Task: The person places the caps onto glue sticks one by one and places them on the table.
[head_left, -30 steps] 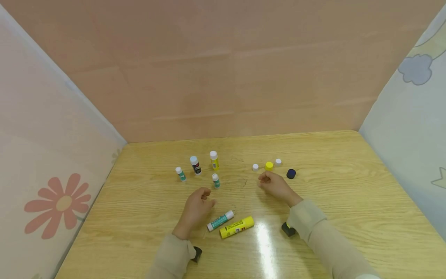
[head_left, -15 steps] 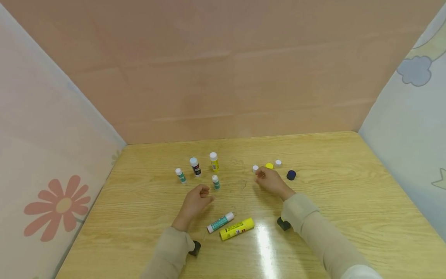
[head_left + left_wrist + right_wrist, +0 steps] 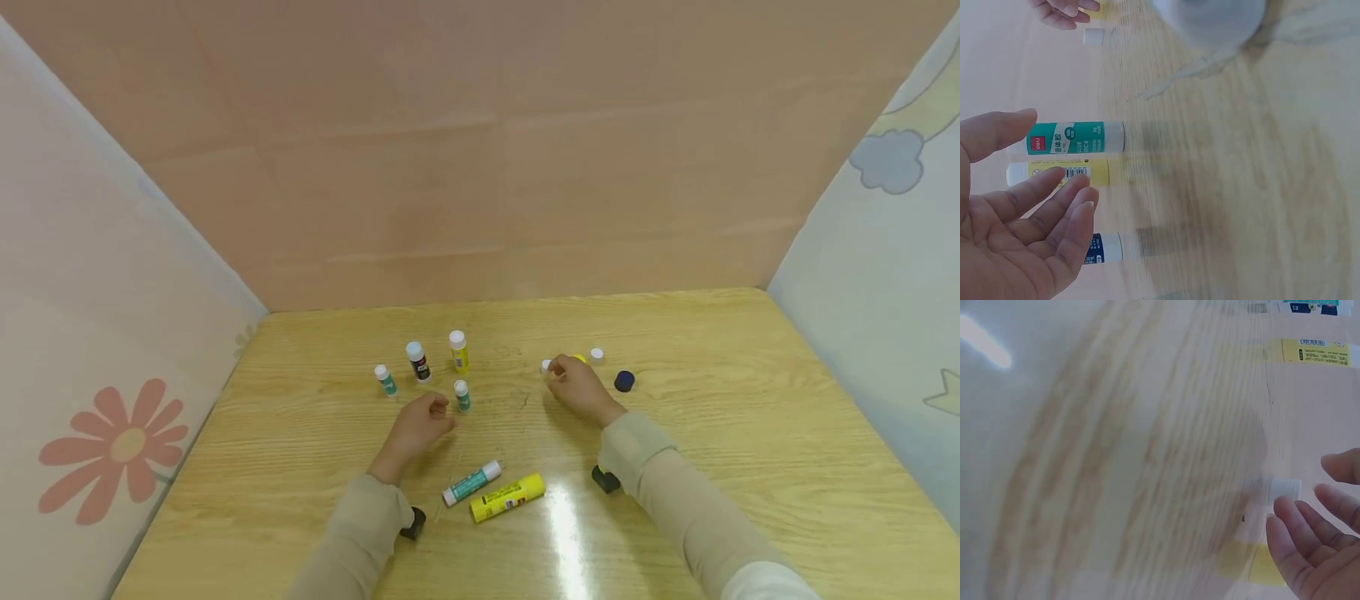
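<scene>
My left hand [image 3: 417, 425] hovers with loosely bent fingers just left of a small teal glue stick [image 3: 462, 396] standing upright with a white cap. In the left wrist view the thumb and fingers are spread apart, overlapping the teal glue stick [image 3: 1075, 137] and a yellow one [image 3: 1099, 171]. My right hand [image 3: 583, 390] is at a small white cap [image 3: 545, 367], fingertips right beside it and partly covering a yellow cap [image 3: 579, 358]. The right wrist view has the white cap [image 3: 1285, 490] beyond the fingertips, between thumb and fingers, which are apart.
Upright at the back left are a yellow glue stick [image 3: 459, 353], a black one [image 3: 418, 363] and another small teal one [image 3: 386, 381]. A teal glue stick [image 3: 471, 483] and a large yellow one [image 3: 508, 498] lie in front. Another white cap [image 3: 597, 355] and a dark blue cap [image 3: 624, 381] sit right.
My right hand has moved left and slightly away from me, to the white cap, now covering part of the yellow cap. The left hand has shifted slightly forward, closer to the small teal glue stick.
</scene>
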Demonstrator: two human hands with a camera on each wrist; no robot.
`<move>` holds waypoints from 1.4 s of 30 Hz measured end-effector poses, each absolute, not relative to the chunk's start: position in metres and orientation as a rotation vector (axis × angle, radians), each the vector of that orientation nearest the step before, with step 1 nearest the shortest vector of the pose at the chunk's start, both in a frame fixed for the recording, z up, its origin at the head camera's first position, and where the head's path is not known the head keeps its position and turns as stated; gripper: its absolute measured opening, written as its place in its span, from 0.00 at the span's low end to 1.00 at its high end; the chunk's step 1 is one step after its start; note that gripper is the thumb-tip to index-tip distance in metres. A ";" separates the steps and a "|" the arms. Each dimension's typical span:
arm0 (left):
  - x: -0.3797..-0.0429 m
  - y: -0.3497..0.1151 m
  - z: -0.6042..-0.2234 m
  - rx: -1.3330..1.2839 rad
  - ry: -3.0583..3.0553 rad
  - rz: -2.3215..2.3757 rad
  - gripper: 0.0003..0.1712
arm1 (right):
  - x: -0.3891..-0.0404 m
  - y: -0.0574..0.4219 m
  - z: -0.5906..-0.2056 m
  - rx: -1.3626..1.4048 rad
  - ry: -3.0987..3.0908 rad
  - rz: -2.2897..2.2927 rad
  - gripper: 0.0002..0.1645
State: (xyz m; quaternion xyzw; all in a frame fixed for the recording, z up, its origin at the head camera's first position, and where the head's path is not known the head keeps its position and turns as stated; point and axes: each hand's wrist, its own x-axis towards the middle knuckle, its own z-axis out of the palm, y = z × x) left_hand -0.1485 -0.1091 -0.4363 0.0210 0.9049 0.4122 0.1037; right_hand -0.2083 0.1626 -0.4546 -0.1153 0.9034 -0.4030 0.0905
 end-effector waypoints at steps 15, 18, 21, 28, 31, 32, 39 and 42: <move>-0.160 -0.103 -0.443 0.007 2.645 1.227 0.20 | -0.216 0.155 -0.456 -0.240 2.696 -1.150 0.23; -0.162 -0.102 -0.445 0.003 2.639 1.233 0.20 | -0.218 0.155 -0.457 -0.239 2.690 -1.132 0.26; -0.162 -0.101 -0.447 0.025 2.634 1.247 0.19 | -0.218 0.155 -0.461 -0.256 2.696 -1.108 0.28; -0.165 -0.099 -0.447 0.059 2.609 1.278 0.16 | -0.217 0.153 -0.463 -0.269 2.703 -1.101 0.26; -0.166 -0.099 -0.446 0.065 2.606 1.279 0.14 | -0.216 0.151 -0.463 -0.273 2.713 -1.103 0.24; -0.167 -0.099 -0.446 0.077 2.610 1.278 0.14 | -0.216 0.151 -0.464 -0.272 2.714 -1.106 0.22; -0.170 -0.099 -0.446 0.102 2.641 1.255 0.10 | -0.213 0.146 -0.463 -0.305 2.744 -1.058 0.12; -0.171 -0.100 -0.447 0.114 2.648 1.253 0.10 | -0.211 0.143 -0.461 -0.332 2.767 -1.045 0.08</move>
